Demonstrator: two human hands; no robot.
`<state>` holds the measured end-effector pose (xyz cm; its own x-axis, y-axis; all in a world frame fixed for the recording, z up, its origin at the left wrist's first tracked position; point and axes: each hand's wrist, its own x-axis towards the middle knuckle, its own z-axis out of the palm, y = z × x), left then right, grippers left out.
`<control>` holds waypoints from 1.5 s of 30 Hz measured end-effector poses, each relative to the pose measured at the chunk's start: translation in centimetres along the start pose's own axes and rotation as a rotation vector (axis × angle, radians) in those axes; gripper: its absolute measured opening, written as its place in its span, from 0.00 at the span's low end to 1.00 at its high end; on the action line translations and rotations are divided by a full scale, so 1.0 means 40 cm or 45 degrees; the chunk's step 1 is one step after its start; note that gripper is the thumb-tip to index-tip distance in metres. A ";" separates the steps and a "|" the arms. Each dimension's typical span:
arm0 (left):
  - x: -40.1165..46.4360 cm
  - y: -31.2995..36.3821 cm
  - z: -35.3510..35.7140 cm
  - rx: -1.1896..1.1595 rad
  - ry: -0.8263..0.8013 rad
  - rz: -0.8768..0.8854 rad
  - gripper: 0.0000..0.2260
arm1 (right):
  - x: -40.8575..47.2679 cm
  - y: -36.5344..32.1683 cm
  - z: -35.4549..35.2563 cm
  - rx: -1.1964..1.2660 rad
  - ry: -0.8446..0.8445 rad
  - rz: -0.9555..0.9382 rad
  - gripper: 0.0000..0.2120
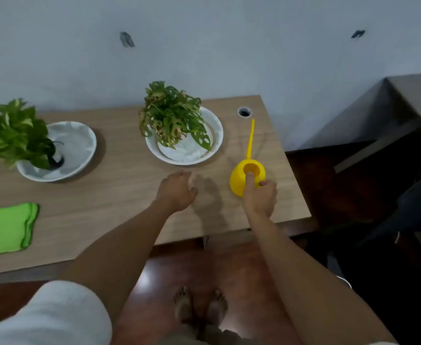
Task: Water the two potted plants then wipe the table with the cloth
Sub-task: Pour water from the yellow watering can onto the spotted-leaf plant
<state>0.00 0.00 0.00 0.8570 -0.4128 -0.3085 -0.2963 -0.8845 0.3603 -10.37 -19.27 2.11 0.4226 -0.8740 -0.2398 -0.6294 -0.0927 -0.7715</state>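
Note:
A yellow watering can with a long thin spout stands on the wooden table at the right. My right hand is closed on its near side, thumb at the round top opening. My left hand hovers over the table just left of it, fingers apart and holding nothing. Behind my hands, a holey-leafed plant sits in a white dish. At the far left, a variegated plant stands in a marbled dish. A folded green cloth lies at the table's front left.
A round cable hole is in the table's back right corner, just beyond the spout tip. The grey wall runs behind the table. A dark chair and another desk stand to the right. My bare feet are on the red-brown floor below.

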 end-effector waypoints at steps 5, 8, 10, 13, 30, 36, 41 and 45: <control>0.036 -0.026 0.115 0.041 -0.122 -0.038 0.33 | 0.042 0.040 0.043 0.004 -0.155 0.294 0.38; 0.059 -0.050 0.186 0.042 -0.085 0.007 0.34 | 0.057 0.072 0.083 0.091 -0.165 0.306 0.36; 0.072 -0.063 0.218 0.047 -0.063 0.011 0.34 | 0.066 0.085 0.110 0.206 -0.122 0.291 0.33; 0.096 -0.085 0.252 -0.010 0.024 -0.014 0.35 | 0.067 0.092 0.137 0.361 -0.052 0.229 0.29; 0.103 -0.131 0.319 0.032 0.193 0.050 0.36 | 0.120 0.094 0.125 0.424 0.147 -0.314 0.31; 0.086 -0.197 0.279 0.079 0.305 -0.047 0.36 | 0.151 -0.022 0.088 0.430 0.120 -0.563 0.31; 0.088 -0.273 0.251 0.060 0.316 -0.212 0.36 | 0.154 -0.103 0.090 0.467 0.082 -0.668 0.34; 0.091 -0.324 0.232 0.059 0.335 -0.249 0.37 | 0.147 -0.145 0.095 0.463 0.002 -0.758 0.33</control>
<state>3.06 7.94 -13.96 0.9774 -0.1688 -0.1275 -0.1288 -0.9530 0.2742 -1.76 -22.07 2.94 0.6267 -0.7248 0.2860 -0.0323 -0.3910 -0.9198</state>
